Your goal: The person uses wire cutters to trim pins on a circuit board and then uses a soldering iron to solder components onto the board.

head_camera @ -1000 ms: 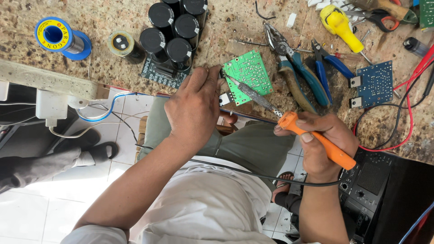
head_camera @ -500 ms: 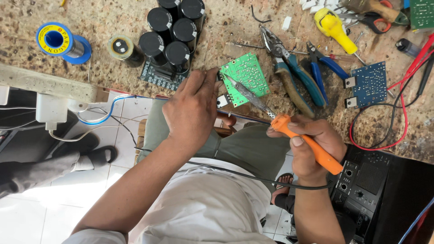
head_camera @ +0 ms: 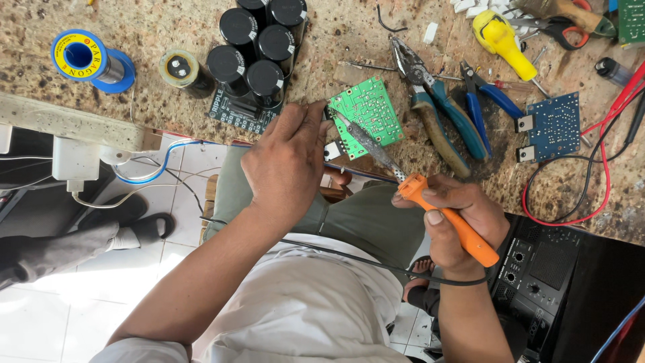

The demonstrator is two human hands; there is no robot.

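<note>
Left hand (head_camera: 289,161) fingertips pinching edge of small green rectangular circuit board (head_camera: 368,115) at speckled stone counter (head_camera: 168,27) edge; right hand (head_camera: 457,222) gripping orange-handled soldering iron (head_camera: 430,202), metal tip on board. Nearby: round blue-and-yellow solder spool (head_camera: 87,59), black cylindrical capacitors (head_camera: 259,47).
</note>
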